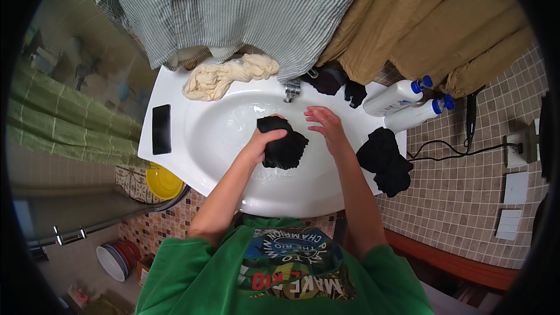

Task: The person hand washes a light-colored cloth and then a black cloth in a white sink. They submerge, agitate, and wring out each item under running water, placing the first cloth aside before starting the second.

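Note:
Over the water in a white washbasin, my left hand grips a bunched black cloth, thumb on top and fingers mostly hidden behind it. My right hand is just right of the cloth, apart from it, with fingers spread and holding nothing. The metal faucet stands at the basin's back edge. A second crumpled black cloth lies over the right rim. A bunched cream cloth rests on the back left rim.
A black phone-like slab lies on the left ledge. Two white pump bottles and small dark garments are at the back right. A striped shirt and brown garments hang above. A yellow basin stands lower left; a black cord runs right.

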The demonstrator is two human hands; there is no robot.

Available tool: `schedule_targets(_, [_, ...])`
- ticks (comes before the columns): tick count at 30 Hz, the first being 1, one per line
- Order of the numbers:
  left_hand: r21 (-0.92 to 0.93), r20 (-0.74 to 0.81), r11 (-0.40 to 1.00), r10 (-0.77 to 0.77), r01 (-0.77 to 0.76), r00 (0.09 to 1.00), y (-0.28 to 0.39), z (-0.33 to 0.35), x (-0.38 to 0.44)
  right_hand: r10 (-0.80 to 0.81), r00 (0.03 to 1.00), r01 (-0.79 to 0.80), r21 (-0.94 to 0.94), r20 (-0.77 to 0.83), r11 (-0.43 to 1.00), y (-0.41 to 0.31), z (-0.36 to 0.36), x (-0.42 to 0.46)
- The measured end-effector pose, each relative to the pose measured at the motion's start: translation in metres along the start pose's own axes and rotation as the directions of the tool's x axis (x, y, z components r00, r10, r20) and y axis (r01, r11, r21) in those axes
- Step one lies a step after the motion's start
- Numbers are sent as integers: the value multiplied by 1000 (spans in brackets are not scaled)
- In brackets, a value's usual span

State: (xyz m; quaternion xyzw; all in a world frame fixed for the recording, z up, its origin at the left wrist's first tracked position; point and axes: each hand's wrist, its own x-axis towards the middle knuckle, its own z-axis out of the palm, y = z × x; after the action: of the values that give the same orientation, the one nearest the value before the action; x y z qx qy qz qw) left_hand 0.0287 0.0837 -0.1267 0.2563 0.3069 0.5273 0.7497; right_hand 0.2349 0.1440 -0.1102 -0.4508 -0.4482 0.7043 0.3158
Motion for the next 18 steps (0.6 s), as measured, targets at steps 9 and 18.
schedule_targets(9, [-548, 156, 834, 23, 67, 987, -2, -17, 21, -222, 663, -494, 641, 715, 588, 85, 8, 14])
schedule_targets(18, [-388, -14, 919, -74, 63, 997, 15, -20, 33, 173, 749, -468, 325, 640, 822, 51, 24, -3])
